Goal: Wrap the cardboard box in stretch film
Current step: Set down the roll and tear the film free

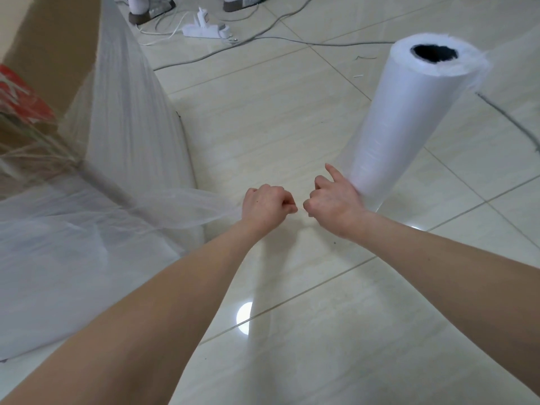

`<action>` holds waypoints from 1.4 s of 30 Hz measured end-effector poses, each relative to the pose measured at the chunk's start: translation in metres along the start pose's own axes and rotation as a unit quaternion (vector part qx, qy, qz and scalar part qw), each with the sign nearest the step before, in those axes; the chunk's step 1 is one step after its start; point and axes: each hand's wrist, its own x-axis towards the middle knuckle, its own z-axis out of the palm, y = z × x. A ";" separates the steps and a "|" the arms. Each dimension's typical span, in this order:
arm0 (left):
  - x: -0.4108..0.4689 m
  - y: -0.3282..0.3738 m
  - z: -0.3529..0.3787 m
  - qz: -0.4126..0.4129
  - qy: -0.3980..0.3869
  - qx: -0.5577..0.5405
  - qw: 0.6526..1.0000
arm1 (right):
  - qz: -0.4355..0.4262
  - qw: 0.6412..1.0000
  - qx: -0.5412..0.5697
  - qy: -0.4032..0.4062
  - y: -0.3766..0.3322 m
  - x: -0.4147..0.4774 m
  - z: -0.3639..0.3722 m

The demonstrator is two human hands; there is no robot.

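A large cardboard box (52, 51) stands at the left, its near sides covered in layers of clear stretch film (128, 135). A gathered band of film runs from the box corner to my left hand (267, 204), which grips it in a fist. My right hand (331, 197) pinches the same film a little to the right, index finger raised and touching the roll. The white stretch film roll (409, 118) stands upright on the floor just behind my right hand. A thin stretch of film shows between the two hands.
Glossy beige floor tiles (292, 141) surround the box. A white power strip (204, 29) and several cables lie at the back. Another person's shoes (146, 11) stand at the top edge. A dark cable (508, 118) crosses the floor at the right.
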 end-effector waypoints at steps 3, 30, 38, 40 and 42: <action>0.001 -0.008 -0.005 -0.061 0.007 -0.025 0.998 | -0.009 1.000 -0.003 0.009 0.001 -0.002 0.002; 0.030 -0.020 -0.024 -0.197 0.069 -0.251 0.945 | -0.021 1.000 0.002 -0.018 -0.002 -0.014 -0.013; 0.060 0.006 -0.067 -0.116 0.045 -0.248 0.961 | -0.006 0.998 0.054 0.042 -0.013 -0.008 -0.030; 0.066 0.008 -0.081 -0.103 0.012 -0.186 0.977 | 0.008 0.997 0.080 0.017 -0.018 -0.010 -0.041; 0.070 0.013 -0.099 -0.097 -0.018 -0.116 0.988 | -0.002 0.995 0.102 -0.004 -0.018 -0.016 -0.057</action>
